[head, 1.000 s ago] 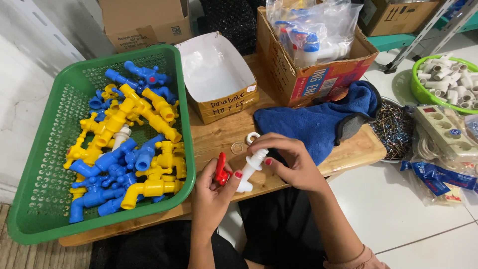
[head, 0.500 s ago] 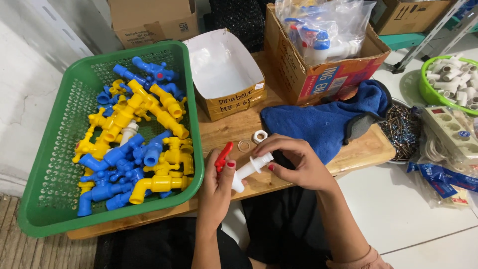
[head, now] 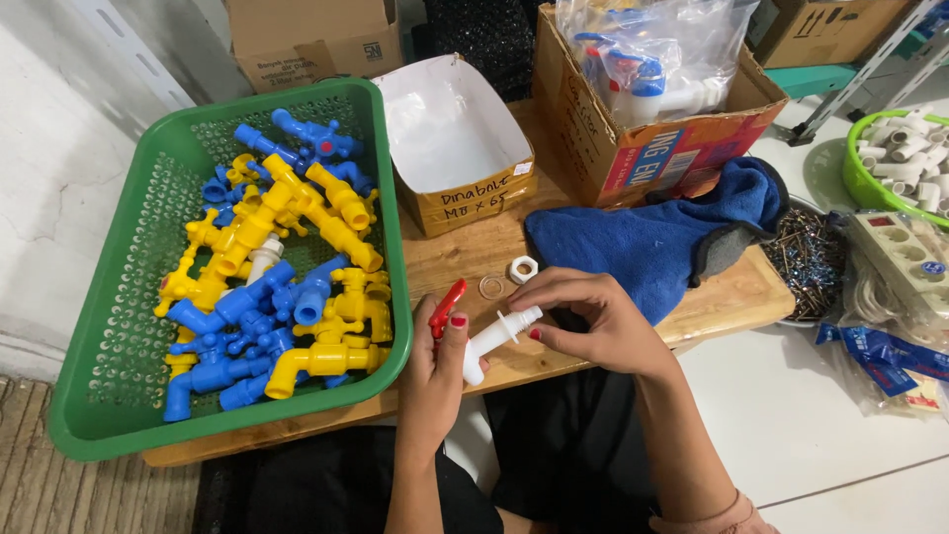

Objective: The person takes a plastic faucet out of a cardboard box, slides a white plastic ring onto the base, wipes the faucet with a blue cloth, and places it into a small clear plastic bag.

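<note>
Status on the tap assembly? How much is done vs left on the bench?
Done: the green basket holds a heap of yellow and blue plastic taps. In hand: the left hand grips a white tap with a red handle; the right hand pinches its threaded end. Left: a white nut and a clear ring lie loose on the wooden board.

A small open cardboard box [head: 457,148], white inside with a brown front flap, stands at the far edge of the wooden board [head: 465,259]. Right of it stands a larger brown carton [head: 643,148] with a red, blue and yellow printed side, holding clear plastic bags [head: 657,49]. Two more plain brown cartons [head: 311,40] [head: 820,30] stand beyond, and blue wrappers [head: 885,351] lie at the right edge.
</note>
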